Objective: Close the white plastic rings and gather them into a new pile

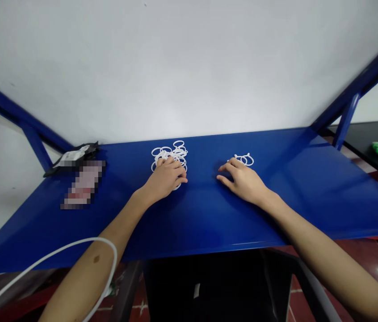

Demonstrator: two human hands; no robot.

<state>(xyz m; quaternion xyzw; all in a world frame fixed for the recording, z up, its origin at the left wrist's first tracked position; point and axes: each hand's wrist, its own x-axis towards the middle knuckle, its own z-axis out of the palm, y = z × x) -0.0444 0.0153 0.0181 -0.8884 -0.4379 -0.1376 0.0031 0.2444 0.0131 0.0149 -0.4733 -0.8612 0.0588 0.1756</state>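
On the blue surface (209,214), most of the white rings are in the ring pile (172,151) at 11 o'clock. Only a small ring cluster (244,159) lies apart at 1 o'clock. The left hand (165,180) rests on the pile, fingers curled; I cannot tell whether they grip a ring. The right hand (243,181) lies flat, fingers spread and empty, just beside the cluster.

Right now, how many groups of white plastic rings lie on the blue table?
2. A bigger pile lies partly under the left hand; a small group lies just beyond the right hand. Some rings may be hidden under the hands.
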